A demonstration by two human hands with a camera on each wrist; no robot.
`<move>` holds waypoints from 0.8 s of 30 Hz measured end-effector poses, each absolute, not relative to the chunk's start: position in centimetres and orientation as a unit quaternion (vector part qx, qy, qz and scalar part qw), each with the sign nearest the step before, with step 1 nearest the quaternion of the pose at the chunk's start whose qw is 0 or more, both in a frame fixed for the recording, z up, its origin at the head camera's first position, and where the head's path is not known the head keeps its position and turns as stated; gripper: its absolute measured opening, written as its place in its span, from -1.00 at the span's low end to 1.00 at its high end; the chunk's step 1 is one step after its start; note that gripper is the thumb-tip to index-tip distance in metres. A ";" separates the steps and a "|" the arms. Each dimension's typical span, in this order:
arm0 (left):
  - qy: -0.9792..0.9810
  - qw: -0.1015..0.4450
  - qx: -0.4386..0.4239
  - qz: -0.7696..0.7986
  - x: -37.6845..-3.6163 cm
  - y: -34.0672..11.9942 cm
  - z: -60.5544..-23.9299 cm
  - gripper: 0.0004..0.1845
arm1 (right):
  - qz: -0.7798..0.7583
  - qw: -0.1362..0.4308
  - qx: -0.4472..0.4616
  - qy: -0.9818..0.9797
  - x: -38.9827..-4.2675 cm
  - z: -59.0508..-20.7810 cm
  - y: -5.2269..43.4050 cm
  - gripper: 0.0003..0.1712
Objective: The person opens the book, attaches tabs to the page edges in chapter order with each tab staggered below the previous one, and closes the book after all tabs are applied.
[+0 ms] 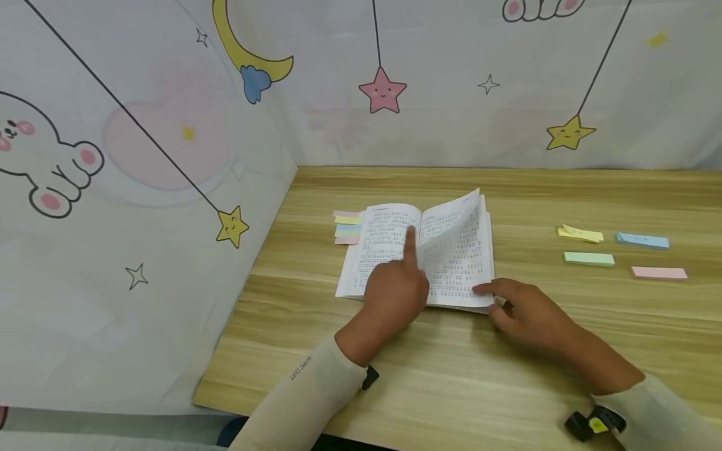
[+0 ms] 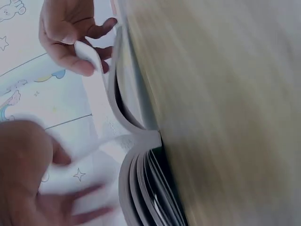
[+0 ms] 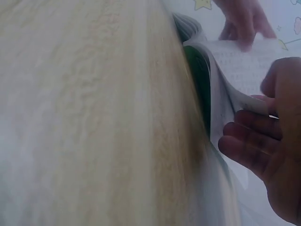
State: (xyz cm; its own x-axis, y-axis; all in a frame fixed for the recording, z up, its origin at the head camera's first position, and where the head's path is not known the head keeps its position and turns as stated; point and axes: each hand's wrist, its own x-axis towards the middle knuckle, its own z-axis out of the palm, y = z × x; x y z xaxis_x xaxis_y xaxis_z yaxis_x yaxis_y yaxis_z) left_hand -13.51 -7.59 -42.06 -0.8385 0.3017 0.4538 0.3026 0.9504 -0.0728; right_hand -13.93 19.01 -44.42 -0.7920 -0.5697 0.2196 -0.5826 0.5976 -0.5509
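Observation:
An open book (image 1: 383,241) with printed pages lies on the wooden table, its right-hand page (image 1: 459,219) lifted and curving. My left hand (image 1: 397,285) is over the left page, the index finger stretched along the centre fold; in the left wrist view its fingers are spread and blurred. At the book's lower right corner my right hand (image 1: 530,313) pinches the edge of a page between thumb and fingers, as the right wrist view also shows the page edge (image 3: 251,101) there. Coloured sticky tabs (image 1: 347,228) in pink, yellow, blue and green stick out from the left edge.
To the right of the book lie small sticky-note pads: yellow (image 1: 580,234), blue (image 1: 643,240), green (image 1: 588,259) and pink (image 1: 659,273). A white sheet with cartoon prints (image 1: 440,138) hangs behind the table (image 1: 451,388) and along its left side.

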 end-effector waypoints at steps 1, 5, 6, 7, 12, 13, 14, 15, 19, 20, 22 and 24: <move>-0.949 0.287 -0.129 0.004 -13.6 -7.8 -42.1 -0.07 | 0.317 0.003 0.315 -0.895 -13.9 -44.4 19.1 -0.64; -0.931 0.358 -0.074 0.027 -13.7 -8.3 -41.7 -0.14 | 0.354 -0.023 0.269 -0.895 -14.1 -44.3 19.1 -0.69; -0.938 0.333 -0.088 0.038 -13.5 -8.3 -41.5 -0.22 | 0.370 -0.032 0.252 -0.893 -14.2 -44.3 19.0 -0.72; -0.949 0.292 -0.116 0.036 -13.4 -8.2 -41.2 -0.31 | 0.393 -0.048 0.234 -0.888 -14.3 -44.2 19.0 -0.74; -0.972 0.061 -0.225 -0.012 -12.7 -7.2 -41.0 -0.59 | 0.477 -0.094 0.157 -0.860 -14.5 -43.9 18.4 -0.61; -0.973 0.037 -0.226 -0.017 -12.6 -7.1 -41.2 -0.56 | 0.485 -0.095 0.148 -0.856 -14.6 -44.0 18.3 -0.54; -0.974 0.026 -0.224 -0.014 -12.6 -6.9 -41.4 -0.52 | 0.485 -0.092 0.142 -0.858 -14.7 -44.0 18.1 -0.47; -0.975 0.022 -0.221 -0.007 -12.6 -6.9 -41.4 -0.50 | 0.485 -0.089 0.136 -0.859 -14.8 -44.1 18.0 -0.41; -0.979 0.037 -0.200 -0.022 -12.7 -7.0 -41.5 -0.37 | 0.491 -0.092 0.113 -0.859 -15.1 -44.5 17.7 -0.30; -0.979 0.048 -0.194 -0.029 -12.8 -7.1 -41.4 -0.32 | 0.494 -0.097 0.110 -0.857 -15.1 -44.6 17.7 -0.29; -0.981 0.079 -0.171 -0.044 -12.9 -7.2 -41.5 -0.20 | 0.501 -0.108 0.105 -0.852 -15.2 -44.6 17.9 -0.32; -0.980 0.133 -0.139 -0.045 -13.0 -7.5 -41.5 -0.11 | 0.513 -0.120 0.107 -0.843 -15.3 -44.7 18.0 -0.36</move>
